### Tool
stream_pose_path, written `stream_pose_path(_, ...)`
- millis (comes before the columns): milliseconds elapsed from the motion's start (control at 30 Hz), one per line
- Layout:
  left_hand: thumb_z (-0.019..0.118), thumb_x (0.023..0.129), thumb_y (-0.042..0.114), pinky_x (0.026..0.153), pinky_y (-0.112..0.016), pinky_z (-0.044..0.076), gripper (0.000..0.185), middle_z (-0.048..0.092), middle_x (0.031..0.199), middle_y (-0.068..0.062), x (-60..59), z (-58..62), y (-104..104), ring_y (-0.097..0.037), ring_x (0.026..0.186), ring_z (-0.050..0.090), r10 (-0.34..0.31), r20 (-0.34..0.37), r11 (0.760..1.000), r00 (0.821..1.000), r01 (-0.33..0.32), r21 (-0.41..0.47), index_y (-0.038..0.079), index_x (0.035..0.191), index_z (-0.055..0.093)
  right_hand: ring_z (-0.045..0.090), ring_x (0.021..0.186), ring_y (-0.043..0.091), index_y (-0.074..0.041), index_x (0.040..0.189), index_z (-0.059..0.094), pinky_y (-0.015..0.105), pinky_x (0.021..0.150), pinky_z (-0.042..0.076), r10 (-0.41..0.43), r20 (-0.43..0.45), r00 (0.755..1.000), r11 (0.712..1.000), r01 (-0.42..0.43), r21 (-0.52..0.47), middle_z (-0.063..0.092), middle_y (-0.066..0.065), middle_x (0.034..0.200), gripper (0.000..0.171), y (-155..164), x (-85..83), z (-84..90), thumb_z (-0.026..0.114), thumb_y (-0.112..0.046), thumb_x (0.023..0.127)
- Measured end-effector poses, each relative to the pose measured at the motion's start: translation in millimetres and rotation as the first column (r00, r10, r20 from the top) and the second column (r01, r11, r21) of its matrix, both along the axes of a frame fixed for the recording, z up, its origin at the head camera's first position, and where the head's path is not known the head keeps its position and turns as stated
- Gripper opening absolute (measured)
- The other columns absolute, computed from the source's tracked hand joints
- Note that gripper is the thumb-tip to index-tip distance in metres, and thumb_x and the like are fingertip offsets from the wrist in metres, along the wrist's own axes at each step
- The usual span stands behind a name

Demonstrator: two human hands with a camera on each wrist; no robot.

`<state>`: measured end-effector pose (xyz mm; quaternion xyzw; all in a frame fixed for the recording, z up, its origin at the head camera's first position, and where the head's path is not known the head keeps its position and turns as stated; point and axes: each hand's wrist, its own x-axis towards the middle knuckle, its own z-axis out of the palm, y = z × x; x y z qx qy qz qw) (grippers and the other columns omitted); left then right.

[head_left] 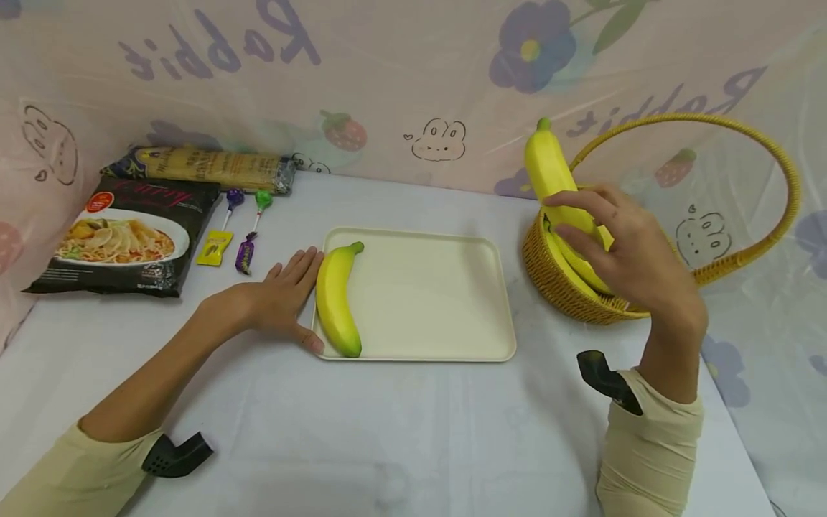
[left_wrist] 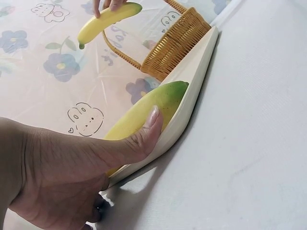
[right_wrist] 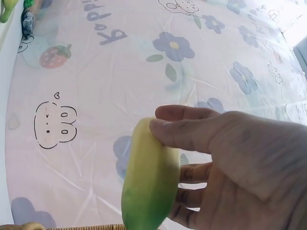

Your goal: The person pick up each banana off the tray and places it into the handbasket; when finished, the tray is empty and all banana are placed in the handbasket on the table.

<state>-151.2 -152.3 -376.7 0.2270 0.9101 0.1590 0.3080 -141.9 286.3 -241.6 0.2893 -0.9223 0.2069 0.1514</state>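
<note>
A yellow banana with a green tip lies along the left side of a cream rectangular tray. My left hand rests at the tray's left edge, fingers straight, thumb by the near corner. In the left wrist view the thumb overlaps that banana. My right hand pinches a second banana between thumb and fingers, holding it up over the wicker basket. The right wrist view shows this banana close up, green end down. More yellow fruit lies inside the basket, partly hidden by the hand.
Left of the tray lie a black noodle packet, a pasta packet, a purple lollipop, a green lollipop and a yellow-wrapped candy. The basket's tall handle leans right. A printed curtain stands behind.
</note>
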Motion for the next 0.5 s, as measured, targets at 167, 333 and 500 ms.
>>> stream_pose_path(167, 0.081, 0.073, 0.073, 0.130, -0.068, 0.001, 0.151, -0.017, 0.173, -0.028, 0.1, -0.8, 0.2, -0.048, 0.162, -0.012, -0.004, -0.011, 1.000, 1.000, 0.004, -0.003, -0.003, 0.164, -0.013, 0.047, 0.098, -0.002, -0.008, 0.135, 0.068, 0.011, 0.079, 0.036, 0.035, 0.002, 0.999, 0.999, -0.035, 0.002, 0.065, 0.013, 0.121, 0.050, 9.0, -1.1, 1.6, 0.073, 0.012, 0.089)
stream_pose_path(333, 0.081, 0.073, 0.073, 0.130, -0.068, 0.001, 0.151, -0.017, 0.173, -0.027, -0.6, -0.5, 0.4, -0.048, 0.162, -0.012, -0.008, -0.012, 1.000, 1.000, 0.007, -0.010, -0.002, 0.164, -0.013, 0.047, 0.104, -0.005, -0.007, 0.135, 0.067, 0.008, 0.085, 0.036, 0.052, 0.009, 0.999, 0.998, -0.052, 0.037, 0.066, 0.017, 0.124, 0.050, 19.9, -1.2, 4.1, 0.073, 0.013, 0.089)
stream_pose_path(500, 0.082, 0.073, 0.072, 0.130, -0.068, 0.000, 0.151, -0.018, 0.173, -0.027, 0.2, 1.9, 0.8, -0.048, 0.162, -0.013, 0.001, 0.003, 1.000, 1.000, -0.001, -0.009, -0.003, 0.164, -0.013, 0.048, 0.098, 0.001, -0.013, 0.138, 0.067, 0.006, 0.082, 0.035, -0.006, 0.033, 0.999, 0.989, 0.001, 0.145, 0.067, 0.017, 0.124, 0.059, 32.6, 1.9, 8.0, 0.076, 0.013, 0.086)
